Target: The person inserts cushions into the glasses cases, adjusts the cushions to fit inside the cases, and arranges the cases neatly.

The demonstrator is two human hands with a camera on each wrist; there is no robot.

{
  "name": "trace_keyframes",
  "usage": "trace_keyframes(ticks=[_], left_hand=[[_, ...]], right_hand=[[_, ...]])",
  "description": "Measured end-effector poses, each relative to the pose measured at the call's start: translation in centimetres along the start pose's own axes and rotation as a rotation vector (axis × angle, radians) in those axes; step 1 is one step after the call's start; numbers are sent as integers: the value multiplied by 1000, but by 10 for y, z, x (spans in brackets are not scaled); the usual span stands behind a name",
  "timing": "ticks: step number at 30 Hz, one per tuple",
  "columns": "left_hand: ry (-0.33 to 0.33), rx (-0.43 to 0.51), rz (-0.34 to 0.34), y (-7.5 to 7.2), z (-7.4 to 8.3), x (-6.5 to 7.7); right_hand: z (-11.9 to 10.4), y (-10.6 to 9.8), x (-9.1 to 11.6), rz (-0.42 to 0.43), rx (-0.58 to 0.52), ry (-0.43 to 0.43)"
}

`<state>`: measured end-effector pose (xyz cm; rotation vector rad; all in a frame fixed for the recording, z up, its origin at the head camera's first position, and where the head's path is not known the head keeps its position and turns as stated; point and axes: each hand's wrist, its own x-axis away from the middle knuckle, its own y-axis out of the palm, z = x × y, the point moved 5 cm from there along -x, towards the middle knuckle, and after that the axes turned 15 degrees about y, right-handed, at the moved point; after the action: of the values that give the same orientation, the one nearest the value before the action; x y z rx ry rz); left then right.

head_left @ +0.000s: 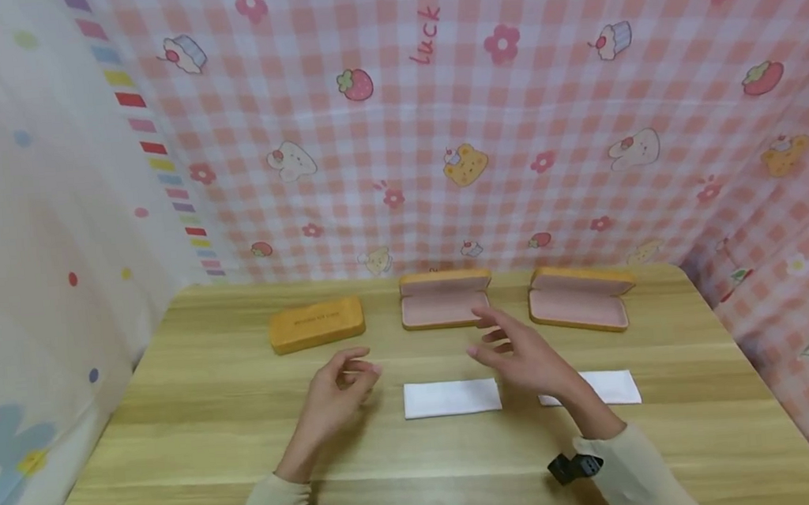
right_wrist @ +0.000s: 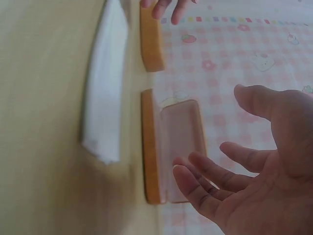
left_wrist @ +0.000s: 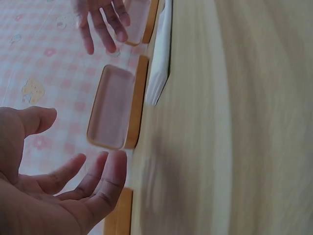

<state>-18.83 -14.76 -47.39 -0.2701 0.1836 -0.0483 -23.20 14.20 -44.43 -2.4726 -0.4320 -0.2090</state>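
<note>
My left hand (head_left: 340,396) hovers over the table with loosely bent fingers and nothing in them, just in front of a closed tan glasses case (head_left: 317,323). To the right, my empty right hand (head_left: 527,354) is held in the air, its fingertips overlapping the corner of an open glasses case (head_left: 437,310) with a pink lining. Another open glasses case (head_left: 578,306) stands at the back right. A folded white cloth (head_left: 452,398) lies flat between the hands. Under the right forearm a second white cloth (head_left: 615,387) is partly hidden.
The wooden table (head_left: 422,481) ends at a pink checked curtain (head_left: 395,126) behind the cases. A white patterned curtain (head_left: 39,234) hangs on the left. Each wrist carries a small black camera, with light sleeves (head_left: 643,471) behind.
</note>
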Motion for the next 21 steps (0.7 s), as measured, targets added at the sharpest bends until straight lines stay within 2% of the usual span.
trace_keyframes(ticks=[12, 21], left_hand=[[-16, -103, -106, 28, -7, 5], [-16, -127, -152, 37, -12, 7]], right_hand=[[34, 5, 12, 70, 51, 63], [43, 15, 15, 111, 105, 97]])
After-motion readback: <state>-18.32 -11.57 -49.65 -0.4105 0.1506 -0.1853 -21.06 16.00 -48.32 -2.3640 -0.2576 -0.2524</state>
